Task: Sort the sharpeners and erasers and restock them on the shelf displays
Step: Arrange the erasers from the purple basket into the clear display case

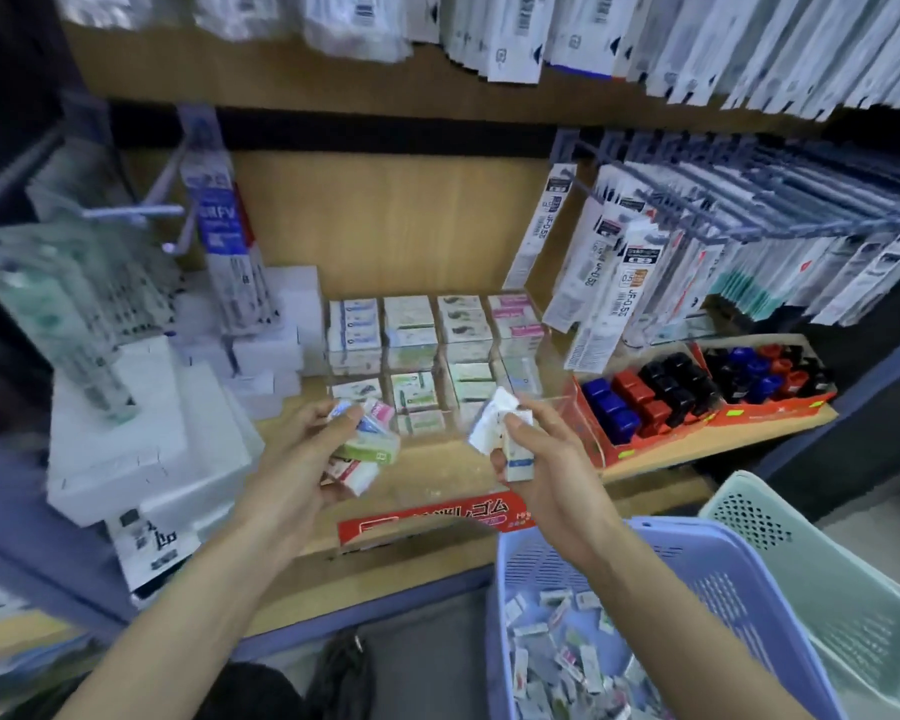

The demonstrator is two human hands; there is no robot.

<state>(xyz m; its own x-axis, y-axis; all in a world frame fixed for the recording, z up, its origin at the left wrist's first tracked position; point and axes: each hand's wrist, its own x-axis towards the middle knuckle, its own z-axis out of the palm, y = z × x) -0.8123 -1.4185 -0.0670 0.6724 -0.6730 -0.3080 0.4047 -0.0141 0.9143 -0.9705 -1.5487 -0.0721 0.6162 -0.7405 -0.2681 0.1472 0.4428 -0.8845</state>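
Note:
My left hand [302,454] grips a small stack of wrapped erasers [370,449] in pink, blue and green sleeves. My right hand [536,454] holds a few white erasers [500,428] upright between thumb and fingers. Both hands hover over the wooden shelf [437,475], in front of a clear display case [437,356] with rows of boxed erasers. A purple basket [645,563] at lower right holds several loose wrapped erasers [562,662].
Red trays of blue, red and black sharpeners [697,397] stand to the right of the case. White boxes [141,444] are stacked on the left. Hanging refill packs [697,262] crowd the upper right. A green basket [822,574] sits behind the purple one.

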